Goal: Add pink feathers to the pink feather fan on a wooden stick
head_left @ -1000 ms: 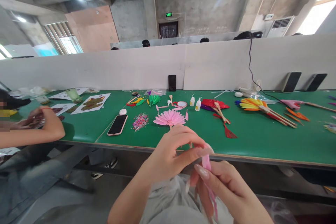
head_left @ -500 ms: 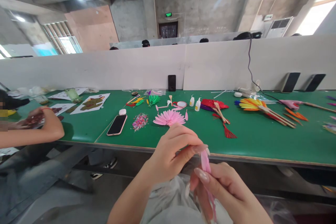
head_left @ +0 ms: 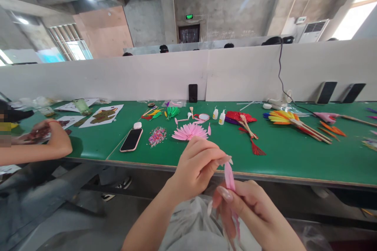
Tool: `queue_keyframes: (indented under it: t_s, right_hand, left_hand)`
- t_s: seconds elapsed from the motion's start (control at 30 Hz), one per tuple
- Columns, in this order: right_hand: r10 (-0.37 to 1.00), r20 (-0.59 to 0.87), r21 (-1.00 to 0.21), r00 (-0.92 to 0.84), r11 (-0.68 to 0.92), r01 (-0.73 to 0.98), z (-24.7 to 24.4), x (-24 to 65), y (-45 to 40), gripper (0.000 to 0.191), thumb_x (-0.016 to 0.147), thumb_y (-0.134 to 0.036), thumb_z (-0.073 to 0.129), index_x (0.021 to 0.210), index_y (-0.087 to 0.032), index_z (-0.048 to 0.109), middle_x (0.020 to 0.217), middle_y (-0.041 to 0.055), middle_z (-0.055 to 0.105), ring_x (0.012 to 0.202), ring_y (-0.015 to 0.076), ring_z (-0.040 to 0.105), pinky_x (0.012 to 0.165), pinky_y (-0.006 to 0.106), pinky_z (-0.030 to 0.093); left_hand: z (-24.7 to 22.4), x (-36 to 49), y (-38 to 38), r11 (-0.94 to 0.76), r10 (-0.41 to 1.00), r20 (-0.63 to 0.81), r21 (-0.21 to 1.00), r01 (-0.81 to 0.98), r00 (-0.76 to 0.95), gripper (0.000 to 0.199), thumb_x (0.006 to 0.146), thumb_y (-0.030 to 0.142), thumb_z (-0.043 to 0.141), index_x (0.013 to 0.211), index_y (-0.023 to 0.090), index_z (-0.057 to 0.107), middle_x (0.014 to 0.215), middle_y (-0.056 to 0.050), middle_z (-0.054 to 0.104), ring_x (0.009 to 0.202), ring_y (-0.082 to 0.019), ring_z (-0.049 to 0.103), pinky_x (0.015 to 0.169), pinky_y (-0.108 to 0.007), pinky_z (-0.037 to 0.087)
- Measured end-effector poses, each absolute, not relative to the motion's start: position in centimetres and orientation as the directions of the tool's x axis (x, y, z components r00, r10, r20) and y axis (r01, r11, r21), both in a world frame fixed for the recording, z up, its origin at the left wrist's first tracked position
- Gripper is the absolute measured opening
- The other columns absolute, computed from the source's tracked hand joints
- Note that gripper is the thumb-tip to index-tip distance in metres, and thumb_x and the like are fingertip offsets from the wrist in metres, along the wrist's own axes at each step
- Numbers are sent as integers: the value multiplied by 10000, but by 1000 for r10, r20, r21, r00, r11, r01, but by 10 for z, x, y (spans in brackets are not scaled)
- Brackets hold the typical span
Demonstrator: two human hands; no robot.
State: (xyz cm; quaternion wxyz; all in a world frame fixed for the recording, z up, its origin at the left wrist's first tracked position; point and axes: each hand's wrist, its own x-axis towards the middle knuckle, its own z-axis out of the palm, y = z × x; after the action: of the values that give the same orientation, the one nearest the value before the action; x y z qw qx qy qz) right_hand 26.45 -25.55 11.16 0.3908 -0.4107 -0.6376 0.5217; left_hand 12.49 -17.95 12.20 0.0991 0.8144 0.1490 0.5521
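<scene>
in the head view, my only feed, i see a pink feather-like piece (head_left: 229, 177) in the air in front of the near edge of the green table (head_left: 294, 160), above the lap. the left hand (head_left: 196, 164) is bent over it with thumb and fingertips brought together at its upper end. the right hand (head_left: 250, 204) grips it lower down between thumb and forefinger, the other fingers curled loosely beneath, and a thin tail hangs below. i cannot tell whether it is one piece or several laid together.

to my judgement, this is a shaping or smoothing step at the tip. i'd let the right pinch do the anchoring, firm but not crushing, and keep the left touch light, drawing along the grain so the soft edges don't split or crease. keeping both pinches in line should stop it twisting.

beyond the hands, the pink fan-shaped bunch (head_left: 190, 131) lies on the table, with a pile of small bright bits (head_left: 157, 136) to its left and a small white bottle (head_left: 222, 117) past it; i'd keep my wrists clear of that bunch.
</scene>
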Motion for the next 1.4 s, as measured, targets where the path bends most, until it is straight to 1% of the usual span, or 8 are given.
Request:
queue_keyframes:
  t_s: [0.17, 0.23, 0.27, 0.47, 0.63, 0.77, 0.97, 1.4]
  right_hand:
    - [895, 80, -959, -440, 190, 212, 115, 267, -261, 452, 928, -495, 378, 788, -168, 658, 538, 37, 651, 536, 137, 597, 547, 228, 431]
    - [884, 100, -961, -457, 204, 184, 112, 266, -265, 429, 907, -496, 429, 745, -179, 669, 572, 38, 663, 533, 135, 598, 538, 226, 427]
    - [920, 91, -974, -382, 163, 159, 109, 265, -266, 427, 916, -490, 415, 759, -181, 665, 546, 28, 647, 515, 128, 589, 541, 227, 428]
    - [965, 40, -995, -259, 13, -103, 101, 260, -263, 380, 904, -479, 461, 782, -157, 622, 426, -32, 537, 402, 93, 537, 481, 211, 396]
    - [954, 29, -997, -299, 5, -83, 105, 261, -260, 425, 896, -511, 451, 771, -147, 629, 411, -28, 537, 375, 94, 521, 488, 223, 399]
    - [947, 12, -999, -321, 0, -37, 106, 262, -260, 415, 897, -503, 453, 773, -146, 624, 428, -21, 549, 398, 96, 537, 487, 216, 401]
    - [943, 26, -999, -332, 18, -27, 103, 262, -260, 425, 907, -509, 427, 794, -147, 620, 427, -25, 541, 390, 96, 538, 511, 222, 423]
    - [928, 66, -973, -366, 141, 181, 112, 269, -258, 480, 932, -518, 340, 817, -162, 642, 475, 26, 634, 423, 119, 540, 523, 243, 436]
  left_hand:
    - [119, 124, -166, -929, 335, 899, 267, 256, 281, 160, 841, 48, 520, 908, 167, 602, 833, -29, 624, 804, -134, 540, 748, -276, 438]
    - [121, 122, -159, -905, 371, 901, 297, 304, 226, 147, 853, 54, 508, 875, 167, 600, 815, -27, 619, 792, -131, 537, 744, -276, 430]
    - [122, 121, -157, -897, 394, 894, 323, 303, 212, 131, 860, 72, 510, 856, 168, 599, 803, -25, 615, 781, -130, 534, 731, -273, 431]
    - [128, 116, -171, -847, 530, 785, 511, 147, 321, 88, 872, 162, 541, 856, 177, 627, 803, -19, 613, 788, -123, 540, 725, -253, 444]
    - [134, 114, -183, -777, 543, 652, 629, 22, 529, 118, 878, 229, 542, 888, 183, 650, 847, -32, 639, 834, -135, 569, 758, -262, 460]
    - [135, 114, -184, -721, 593, 620, 692, -3, 514, 76, 845, 233, 593, 816, 183, 643, 808, -29, 629, 788, -131, 580, 685, -245, 470]
    - [134, 116, -184, -728, 607, 639, 686, 8, 473, 93, 851, 241, 587, 799, 185, 641, 808, -37, 630, 776, -139, 577, 672, -251, 467]
    - [130, 125, -186, -769, 604, 699, 637, 51, 382, 124, 871, 239, 553, 787, 175, 620, 777, -31, 607, 733, -127, 545, 664, -248, 453]
